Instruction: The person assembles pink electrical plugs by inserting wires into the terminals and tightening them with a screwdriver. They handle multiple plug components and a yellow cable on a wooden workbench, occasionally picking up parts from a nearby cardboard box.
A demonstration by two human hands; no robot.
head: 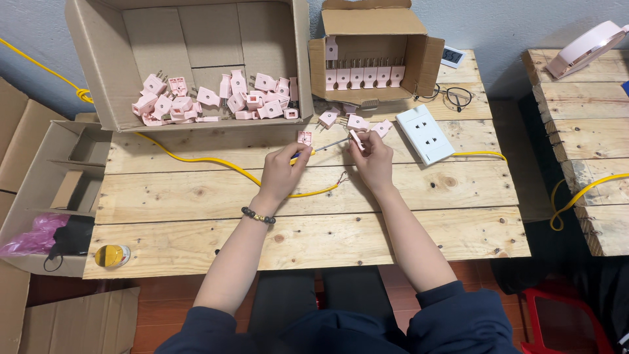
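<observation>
**A:** Your fingers first: the left hand (280, 172) has its fingers pinched narrow round a screwdriver (322, 145) with a blue and yellow handle, and the shaft points right. Your right hand (375, 159) has its fingertips closed on a small pink plug part (357, 139), held just above the wooden table (196, 226), and the screwdriver's tip meets it.

**B:** And nearest to you?

**A:** At the table's near left corner lies a yellow tape roll (112, 255). On your left wrist sits a dark bead bracelet (258, 216). A yellow cable (216, 161) runs across the planks under your hands; its bare end (341, 177) lies just beside your right wrist.

**B:** Just past your hands?

**A:** One pink plug piece (304, 137) stands just beyond your left thumb. A few loose pink plugs (357, 122) lie behind the right hand, and a white socket plate (425, 134) lies to their right, tilted.

**B:** Farther back?

**A:** A large open cardboard box (98, 78) on its side holds a heap of pink plugs (216, 98). To its right a small cardboard box (422, 65) holds a row of plugs (362, 75) standing side by side. A pair of glasses (455, 96) lies beside it, with a small white display (453, 57) behind.
</observation>
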